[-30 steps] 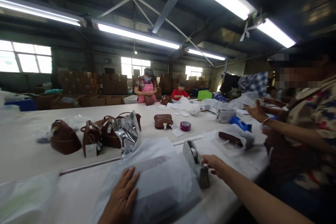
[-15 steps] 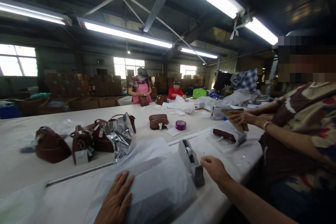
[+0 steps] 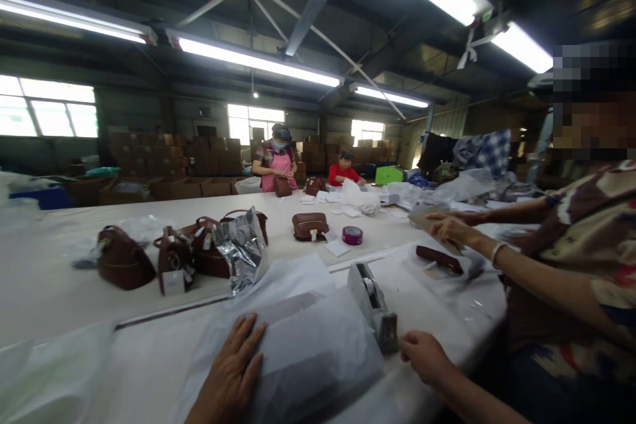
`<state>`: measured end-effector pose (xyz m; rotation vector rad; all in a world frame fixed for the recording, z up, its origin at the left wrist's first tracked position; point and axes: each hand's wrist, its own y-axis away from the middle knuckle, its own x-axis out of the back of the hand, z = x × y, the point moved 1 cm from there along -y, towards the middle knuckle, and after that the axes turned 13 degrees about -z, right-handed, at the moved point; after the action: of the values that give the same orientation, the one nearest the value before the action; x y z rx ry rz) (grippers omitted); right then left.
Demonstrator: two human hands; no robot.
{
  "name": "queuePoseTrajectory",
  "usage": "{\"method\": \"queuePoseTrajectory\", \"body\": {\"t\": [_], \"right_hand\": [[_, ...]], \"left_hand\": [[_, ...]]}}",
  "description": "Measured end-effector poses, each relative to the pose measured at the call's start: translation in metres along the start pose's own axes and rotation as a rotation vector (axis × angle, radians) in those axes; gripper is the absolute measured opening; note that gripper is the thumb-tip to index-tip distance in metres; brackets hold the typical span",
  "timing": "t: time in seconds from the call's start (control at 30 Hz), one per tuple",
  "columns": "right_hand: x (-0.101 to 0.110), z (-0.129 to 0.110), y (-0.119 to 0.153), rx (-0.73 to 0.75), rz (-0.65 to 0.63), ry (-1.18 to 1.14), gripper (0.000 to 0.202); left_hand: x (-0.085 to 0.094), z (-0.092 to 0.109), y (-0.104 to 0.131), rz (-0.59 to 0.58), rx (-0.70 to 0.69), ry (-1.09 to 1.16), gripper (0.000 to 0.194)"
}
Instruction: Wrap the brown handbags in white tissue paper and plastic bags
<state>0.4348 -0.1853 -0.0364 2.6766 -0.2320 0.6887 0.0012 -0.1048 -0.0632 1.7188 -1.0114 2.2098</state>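
White surface [image 3: 44, 278] under strip lights [image 3: 258, 63].
Lower centre, left fingers [image 3: 241, 339] lie spread on wrapping [image 3: 313, 344]; right fingers [image 3: 408, 344] curl closed.

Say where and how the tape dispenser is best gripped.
Probably across the two long sides of the tape dispenser, near its middle, coming from above and the right. It stands upright, long and narrow; the wrapping crowds its left side, while the right hand is on the freer side.

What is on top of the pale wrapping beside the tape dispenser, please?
The left hand lies palm down on the pale wrapping. What it covers, and any contents of the wrapping, cannot be made out.
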Motion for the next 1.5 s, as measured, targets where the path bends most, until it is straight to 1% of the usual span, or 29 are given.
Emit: {"method": "queuePoseTrajectory", "body": {"t": [0.07, 0.1, 0.17, 0.23, 0.27, 0.3, 0.33, 0.4, 0.47, 0.57, 0.67, 0.73, 0.9, 1.03, 1.1, 1.17, 1.23, 1.27, 1.33, 1.4, 1.43, 1.47, 1.5], "right_hand": [[-0.007, -0.006, 0.018, 0.043, -0.106, -0.132, 0.027], [-0.014, -0.014, 0.029, 0.093, -0.212, -0.275, 0.033], [-0.033, -0.039, 0.050, 0.141, -0.491, -0.514, 0.050], [-0.059, -0.073, 0.066, 0.149, -0.772, -0.601, 0.070], [-0.074, -0.091, 0.070, 0.143, -0.879, -0.613, 0.079], [-0.089, -0.109, 0.072, 0.137, -0.964, -0.610, 0.087], [-0.105, -0.124, 0.071, 0.140, -1.019, -0.605, 0.092], [-0.134, -0.149, 0.063, 0.150, -1.054, -0.591, 0.096], [-0.157, -0.163, 0.051, 0.122, -1.054, -0.575, 0.097], [-0.175, -0.171, 0.035, 0.014, -1.054, -0.528, 0.096], [-0.179, -0.174, 0.025, -0.048, -1.040, -0.490, 0.093], [-0.179, -0.177, 0.022, -0.056, -1.034, -0.476, 0.093], [-0.181, -0.179, 0.023, -0.044, -1.048, -0.433, 0.089], [-0.185, -0.178, 0.025, -0.047, -0.994, -0.411, 0.092], [-0.188, -0.180, 0.021, -0.030, -0.965, -0.337, 0.093], [-0.189, -0.184, 0.015, 0.033, -0.890, -0.127, 0.091], [-0.186, -0.189, 0.007, 0.132, -0.772, 0.097, 0.086], [-0.184, -0.193, 0.003, 0.220, -0.685, 0.191, 0.082], [-0.176, -0.197, 0.000, 0.434, -0.467, 0.332, 0.072], [-0.168, -0.198, 0.004, 0.671, -0.283, 0.463, 0.059], [-0.166, -0.196, 0.008, 0.778, -0.246, 0.533, 0.052], [-0.165, -0.194, 0.012, 0.860, -0.262, 0.597, 0.046], [-0.165, -0.191, 0.015, 0.927, -0.306, 0.661, 0.042]], "left_hand": [[0.009, 0.008, 0.001, -0.037, 0.024, 0.033, 0.051], [0.014, 0.011, 0.002, -0.060, 0.041, 0.051, 0.050], [0.022, 0.018, 0.002, -0.103, 0.072, 0.091, 0.050], [0.028, 0.023, 0.002, -0.135, 0.094, 0.128, 0.050], [0.030, 0.024, 0.002, -0.147, 0.102, 0.143, 0.050], [0.031, 0.025, 0.002, -0.155, 0.108, 0.157, 0.050], [0.031, 0.026, 0.003, -0.161, 0.112, 0.170, 0.050], [0.029, 0.025, 0.004, -0.165, 0.114, 0.196, 0.052], [0.025, 0.024, 0.005, -0.148, 0.109, 0.225, 0.054], [0.021, 0.023, 0.007, -0.109, 0.095, 0.272, 0.062], [0.019, 0.023, 0.009, -0.096, 0.111, 0.314, 0.068], [0.020, 0.024, 0.010, -0.082, 0.122, 0.343, 0.066], [0.028, 0.028, 0.009, -0.055, 0.103, 0.399, 0.049], [0.031, 0.029, 0.008, -0.082, 0.112, 0.391, 0.035], [0.032, 0.029, 0.008, -0.103, 0.124, 0.390, 0.031], [0.033, 0.029, 0.007, -0.118, 0.128, 0.389, 0.030], [0.035, 0.030, 0.006, -0.116, 0.124, 0.389, 0.030], [0.036, 0.030, 0.006, -0.110, 0.121, 0.389, 0.029], [0.038, 0.031, 0.005, -0.096, 0.116, 0.389, 0.028], [0.039, 0.032, 0.005, -0.088, 0.116, 0.390, 0.028], [0.039, 0.032, 0.005, -0.085, 0.115, 0.391, 0.028], [0.039, 0.032, 0.006, -0.081, 0.114, 0.392, 0.029], [0.038, 0.031, 0.006, -0.079, 0.112, 0.393, 0.030]]}}
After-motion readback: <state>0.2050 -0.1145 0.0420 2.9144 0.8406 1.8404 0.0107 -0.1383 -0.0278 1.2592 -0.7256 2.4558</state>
